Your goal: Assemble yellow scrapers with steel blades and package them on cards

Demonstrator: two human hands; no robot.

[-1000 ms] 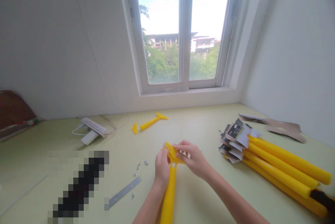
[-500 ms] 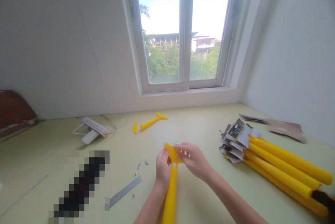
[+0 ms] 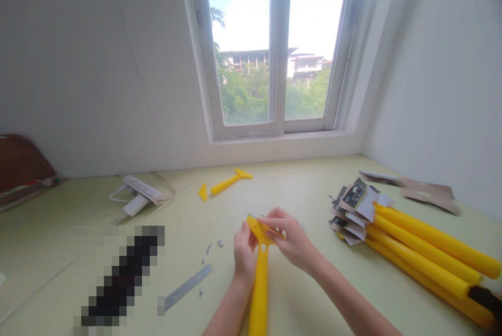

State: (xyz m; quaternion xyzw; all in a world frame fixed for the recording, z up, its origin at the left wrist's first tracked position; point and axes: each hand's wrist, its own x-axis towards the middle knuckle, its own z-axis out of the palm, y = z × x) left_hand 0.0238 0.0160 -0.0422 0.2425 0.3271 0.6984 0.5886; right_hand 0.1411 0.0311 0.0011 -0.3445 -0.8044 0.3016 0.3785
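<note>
yellow scraper (image 3: 260, 281) held at its head, the handle running down below the grip: the left hand (image 3: 243, 253) is closed on the head's left side, the right hand (image 3: 289, 235) pinches its right side. left of the grip lie a metal strip (image 3: 188, 287) and small screws (image 3: 220, 243).

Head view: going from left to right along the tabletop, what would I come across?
Brown object at the edge, white power strip, flat metal strip, left hand, yellow tool, right hand, pile of yellow-handled tools.
</note>
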